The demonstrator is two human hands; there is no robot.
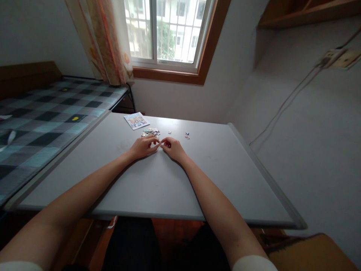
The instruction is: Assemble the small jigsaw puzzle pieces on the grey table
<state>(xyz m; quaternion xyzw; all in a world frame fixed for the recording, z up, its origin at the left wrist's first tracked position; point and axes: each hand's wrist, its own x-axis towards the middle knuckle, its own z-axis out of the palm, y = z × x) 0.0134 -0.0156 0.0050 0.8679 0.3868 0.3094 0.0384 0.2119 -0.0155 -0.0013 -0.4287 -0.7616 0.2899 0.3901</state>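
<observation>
Both my hands rest on the grey table (158,184), fingertips meeting in the middle. My left hand (143,146) is curled, its thumb and fingers pinched together on a small jigsaw piece. My right hand (173,148) is curled the same way and pinches something tiny that I cannot make out. Just beyond my fingers lies a small heap of jigsaw pieces (150,132). A few loose pieces (186,135) lie to its right. A picture card (136,120) lies flat behind the heap.
A bed with a checked cover (42,120) runs along the table's left edge. White walls close in behind and on the right. A window (166,34) and curtain (101,41) are at the back. A wooden seat (307,252) sits at lower right.
</observation>
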